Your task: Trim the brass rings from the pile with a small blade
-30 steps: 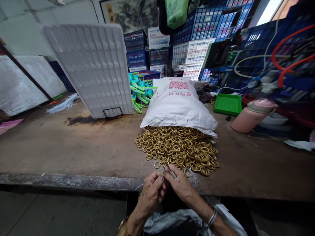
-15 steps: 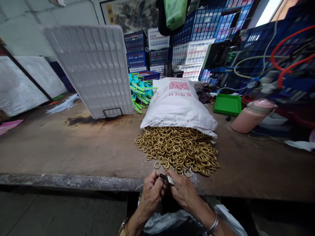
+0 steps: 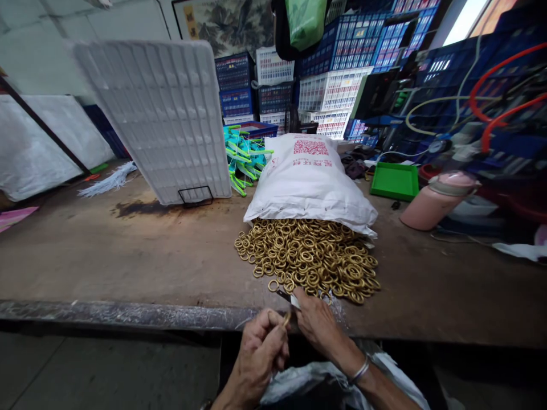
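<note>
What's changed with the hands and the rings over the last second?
The hands have parted: the left hand has drawn back toward the body, and a gold-coloured ring now shows in its fingertips. The right hand still holds the small tool, which has shifted forward toward the pile of rings since half a second ago. The pile and the white sack look unchanged.

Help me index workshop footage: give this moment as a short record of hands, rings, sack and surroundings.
Left hand: pinching a gold-coloured ring
Right hand: holding a small dark-and-white tool
Ring pile: on the table, at the sack's near edge
White sack: lying, red print upward
Right of sack: green tray, pink bottle
</note>
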The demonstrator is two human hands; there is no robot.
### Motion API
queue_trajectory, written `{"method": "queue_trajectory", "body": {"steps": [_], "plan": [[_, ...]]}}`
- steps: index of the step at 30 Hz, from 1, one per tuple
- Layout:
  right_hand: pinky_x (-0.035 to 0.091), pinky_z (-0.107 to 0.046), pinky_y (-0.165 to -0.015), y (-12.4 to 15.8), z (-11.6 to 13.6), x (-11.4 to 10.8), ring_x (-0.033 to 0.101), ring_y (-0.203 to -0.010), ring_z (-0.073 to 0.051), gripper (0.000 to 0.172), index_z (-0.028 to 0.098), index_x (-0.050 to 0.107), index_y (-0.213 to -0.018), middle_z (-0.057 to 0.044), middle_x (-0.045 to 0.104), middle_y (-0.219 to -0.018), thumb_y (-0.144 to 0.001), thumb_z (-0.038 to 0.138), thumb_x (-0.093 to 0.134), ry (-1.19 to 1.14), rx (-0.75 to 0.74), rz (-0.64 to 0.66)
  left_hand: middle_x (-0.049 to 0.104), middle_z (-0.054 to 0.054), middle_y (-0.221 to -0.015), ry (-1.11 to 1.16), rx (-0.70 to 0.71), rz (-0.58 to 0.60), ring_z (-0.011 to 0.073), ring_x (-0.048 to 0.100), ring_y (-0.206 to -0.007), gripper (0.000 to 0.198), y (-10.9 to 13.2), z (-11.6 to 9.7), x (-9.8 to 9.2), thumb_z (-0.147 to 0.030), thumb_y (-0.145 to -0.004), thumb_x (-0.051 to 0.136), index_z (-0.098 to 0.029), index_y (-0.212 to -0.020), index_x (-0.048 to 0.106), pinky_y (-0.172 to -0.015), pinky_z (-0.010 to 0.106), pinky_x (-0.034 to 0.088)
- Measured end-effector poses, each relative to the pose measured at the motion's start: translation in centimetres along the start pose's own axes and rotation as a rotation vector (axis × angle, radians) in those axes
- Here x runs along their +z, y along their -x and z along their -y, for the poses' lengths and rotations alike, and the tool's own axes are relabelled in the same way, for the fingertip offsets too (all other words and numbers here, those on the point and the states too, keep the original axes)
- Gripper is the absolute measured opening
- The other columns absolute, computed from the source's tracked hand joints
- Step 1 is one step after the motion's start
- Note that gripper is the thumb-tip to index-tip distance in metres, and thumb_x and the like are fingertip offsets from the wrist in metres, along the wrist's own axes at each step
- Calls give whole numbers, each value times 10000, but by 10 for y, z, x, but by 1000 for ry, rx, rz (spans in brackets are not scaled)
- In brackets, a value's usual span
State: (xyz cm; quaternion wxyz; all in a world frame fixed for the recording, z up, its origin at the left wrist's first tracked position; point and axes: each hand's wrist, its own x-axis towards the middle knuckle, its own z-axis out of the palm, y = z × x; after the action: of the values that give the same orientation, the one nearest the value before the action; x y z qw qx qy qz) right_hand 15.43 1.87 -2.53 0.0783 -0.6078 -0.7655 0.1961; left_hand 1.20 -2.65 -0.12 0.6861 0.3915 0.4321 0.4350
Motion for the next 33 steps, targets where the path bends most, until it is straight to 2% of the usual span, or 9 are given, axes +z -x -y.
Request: {"method": "queue_trajectory", "body": {"steps": [2, 5, 11, 18, 21, 23, 27, 31, 33], "plan": [[222, -225, -500, -5, 3, 3, 546, -575, -132, 200, 176, 480, -874, -32, 612, -656, -730, 84, 376, 3, -13, -36, 442, -67, -482, 139, -29, 34, 15, 302, -336, 231, 3, 0, -2, -384, -760, 538, -172, -733, 450, -333, 136, 201], [237, -225, -516, -15, 10, 10, 559, -605, -134, 221, 187, 473, -901, -24, 616, -689, -722, 81, 400, 17, -66, -101, 482, -44, -563, 311, -72, -15, 21, 335, -358, 262, -1, 1, -7, -413, -761, 522, -171, -712, 434, -321, 132, 210], [271, -247, -556, -35, 20, 20, 588, -703, -183, 408, 189, 399, -1110, -66, 638, -804, -714, 126, 476, 220, -45, -112, 537, 9, -692, 343, -41, -92, 33, 396, -424, 287, -7, -2, -16, -414, -737, 544, -138, -702, 472, -337, 140, 275], [264, -249, -537, -39, 21, 19, 594, -653, -187, 226, 184, 431, -979, -55, 631, -712, -755, 160, 449, 241, -15, -91, 530, -13, -664, 510, -88, -73, 54, 436, -449, 276, -13, -1, -30, -351, -692, 598, -172, -885, 517, -355, 146, 266], [264, -247, -547, -39, 17, 19, 584, -666, -187, 198, 179, 424, -961, -54, 617, -722, -764, 186, 439, 182, -32, -121, 535, 4, -698, 571, -120, -114, 56, 458, -498, 233, -16, 3, -35, -348, -676, 617, -138, -734, 532, -383, 152, 277], [259, -242, -544, -38, 14, 19, 575, -647, -175, 204, 184, 429, -941, -35, 603, -699, -742, 144, 425, 118, -38, -136, 548, 11, -707, 576, -112, -169, 68, 483, -534, 246, -18, 4, -36, -343, -654, 642, -136, -673, 510, -394, 152, 282], [280, -228, -544, -31, 9, 15, 548, -606, -145, 197, 197, 433, -863, 0, 566, -662, -714, 84, 369, -127, -83, -167, 539, -9, -681, 473, -78, -219, 83, 499, -554, 259, -22, 4, -32, -346, -642, 658, -156, -700, 492, -393, 149, 290], [324, -223, -558, -18, 11, 10, 510, -601, -135, 76, 211, 419, -796, 11, 530, -672, -761, 175, 361, -386, -127, -195, 504, -29, -638, 281, -49, -234, 74, 466, -492, 314, -25, 6, -24, -416, -664, 622, -166, -817, 511, -367, 150, 286], [341, -221, -567, -13, 14, 7, 493, -604, -128, 51, 213, 419, -784, 19, 513, -671, -777, 232, 373, -484, -153, -172, 489, -37, -603, 221, -36, -225, 61, 429, -454, 333, -27, 9, -20, -438, -656, 621, -158, -806, 520, -359, 149, 268]]}}
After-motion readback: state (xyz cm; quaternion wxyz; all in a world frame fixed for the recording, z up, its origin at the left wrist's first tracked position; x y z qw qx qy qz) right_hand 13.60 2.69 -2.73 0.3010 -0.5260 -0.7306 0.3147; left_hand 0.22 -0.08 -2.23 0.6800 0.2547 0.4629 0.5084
